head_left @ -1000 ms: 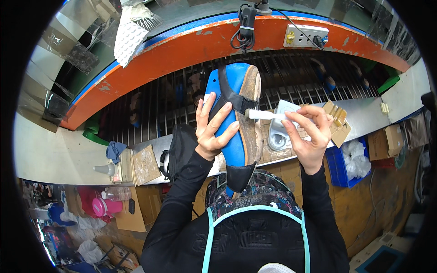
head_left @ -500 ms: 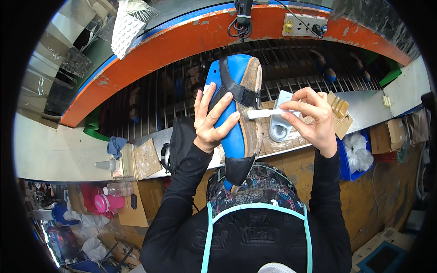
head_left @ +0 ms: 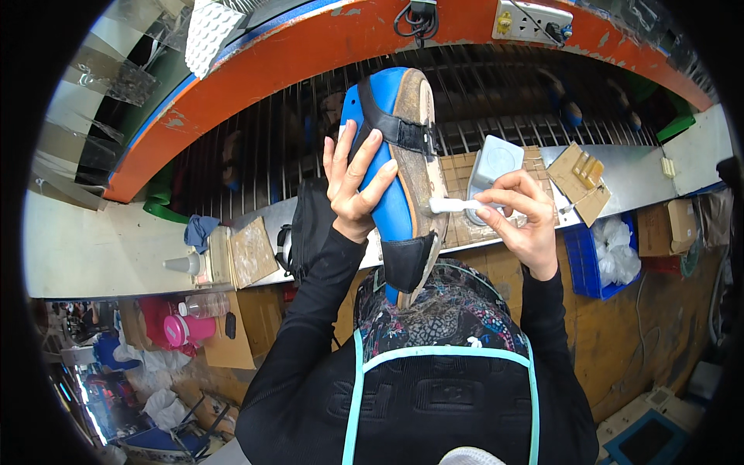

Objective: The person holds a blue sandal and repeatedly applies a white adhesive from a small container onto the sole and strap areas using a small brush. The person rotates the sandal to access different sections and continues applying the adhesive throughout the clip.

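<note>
Over your lap, your left hand (head_left: pixel 358 190), fingers spread, holds the blue-and-black shoe (head_left: pixel 399 217); your right hand (head_left: pixel 527 225) pinches the white tool (head_left: pixel 459 205), now lower along the sole (head_left: pixel 416 186), farther from the strap (head_left: pixel 411 135).

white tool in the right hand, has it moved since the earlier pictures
Yes: judged against the fixed socket panel, the white tool now sits farther away, lower in the view.
</note>
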{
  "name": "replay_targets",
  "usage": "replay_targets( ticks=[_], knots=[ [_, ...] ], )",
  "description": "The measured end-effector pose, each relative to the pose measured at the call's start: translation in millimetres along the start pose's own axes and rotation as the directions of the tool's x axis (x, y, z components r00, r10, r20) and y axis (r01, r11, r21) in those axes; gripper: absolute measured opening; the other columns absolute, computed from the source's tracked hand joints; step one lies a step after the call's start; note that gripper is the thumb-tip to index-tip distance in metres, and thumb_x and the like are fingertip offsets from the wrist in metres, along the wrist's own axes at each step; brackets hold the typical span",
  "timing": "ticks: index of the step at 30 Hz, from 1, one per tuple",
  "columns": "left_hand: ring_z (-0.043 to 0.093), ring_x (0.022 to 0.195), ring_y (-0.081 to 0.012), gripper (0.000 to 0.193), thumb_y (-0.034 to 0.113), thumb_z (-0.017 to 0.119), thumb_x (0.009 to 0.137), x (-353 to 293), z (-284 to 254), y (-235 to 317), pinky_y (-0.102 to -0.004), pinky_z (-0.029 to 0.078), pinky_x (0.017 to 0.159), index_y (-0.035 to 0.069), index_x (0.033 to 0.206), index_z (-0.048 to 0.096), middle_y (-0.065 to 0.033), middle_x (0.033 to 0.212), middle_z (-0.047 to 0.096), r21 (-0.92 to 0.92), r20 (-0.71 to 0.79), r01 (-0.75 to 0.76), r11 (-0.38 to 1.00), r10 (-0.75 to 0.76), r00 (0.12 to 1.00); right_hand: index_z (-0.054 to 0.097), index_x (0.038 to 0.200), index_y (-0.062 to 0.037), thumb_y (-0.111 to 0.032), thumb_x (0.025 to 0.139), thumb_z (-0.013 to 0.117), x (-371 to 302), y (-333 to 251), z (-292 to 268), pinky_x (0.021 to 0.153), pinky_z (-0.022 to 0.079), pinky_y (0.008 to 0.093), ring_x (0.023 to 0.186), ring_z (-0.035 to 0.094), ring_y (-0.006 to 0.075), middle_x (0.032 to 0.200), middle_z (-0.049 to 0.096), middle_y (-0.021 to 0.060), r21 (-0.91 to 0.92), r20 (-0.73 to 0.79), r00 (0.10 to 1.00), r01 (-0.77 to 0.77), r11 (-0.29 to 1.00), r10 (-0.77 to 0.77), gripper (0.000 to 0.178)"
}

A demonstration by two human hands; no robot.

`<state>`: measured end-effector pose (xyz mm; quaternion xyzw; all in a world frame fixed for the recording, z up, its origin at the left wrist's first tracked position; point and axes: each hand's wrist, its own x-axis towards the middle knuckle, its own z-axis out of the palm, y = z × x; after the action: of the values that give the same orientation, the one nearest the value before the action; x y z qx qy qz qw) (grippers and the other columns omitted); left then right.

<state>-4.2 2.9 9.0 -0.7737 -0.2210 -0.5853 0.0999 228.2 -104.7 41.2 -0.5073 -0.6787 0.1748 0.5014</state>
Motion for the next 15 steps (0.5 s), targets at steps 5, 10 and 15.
replay_targets(
  ticks=[5,10,15],
  knots=[
    [0.052,0.124,-0.0418,0.035,0.022,0.074,0.079,-6,4,-2,-0.0565,0.026,0.11,0.024,0.111,0.061,-0.0119,0.127,0.062,0.002,-0.042,0.039,0.999,-0.039,0.998,0.075,0.091,-0.0078,-0.011,0.074,0.079,-17,-3,12,0.065,0.039,0.0255,0.065,0.053,0.0106,0.082,0.06,0.0017,0.053,-0.052,0.996,-0.067,0.996,0.07,0.018],
    [0.051,0.126,-0.0411,0.035,0.022,0.073,0.08,-10,7,-2,-0.0568,0.023,0.111,0.024,0.113,0.061,-0.0132,0.129,0.061,0.005,-0.082,0.064,0.998,-0.063,0.995,0.075,0.09,-0.0075,-0.013,0.073,0.079,-29,-7,21,0.067,0.039,0.0276,0.068,0.056,0.0118,0.084,0.06,0.001,0.036,-0.11,0.993,-0.049,0.998,0.052,0.019],
    [0.051,0.126,-0.0412,0.037,0.023,0.073,0.08,-12,10,0,-0.0573,0.023,0.111,0.022,0.114,0.061,-0.0149,0.13,0.06,0.032,-0.108,0.116,0.993,-0.112,0.988,0.073,0.094,-0.0026,-0.005,0.077,0.076,-29,-3,27,0.062,0.042,0.0238,0.074,0.055,0.0103,0.088,0.057,0.003,0.2,-0.193,0.975,-0.071,0.977,0.11,0.017]
  ],
)
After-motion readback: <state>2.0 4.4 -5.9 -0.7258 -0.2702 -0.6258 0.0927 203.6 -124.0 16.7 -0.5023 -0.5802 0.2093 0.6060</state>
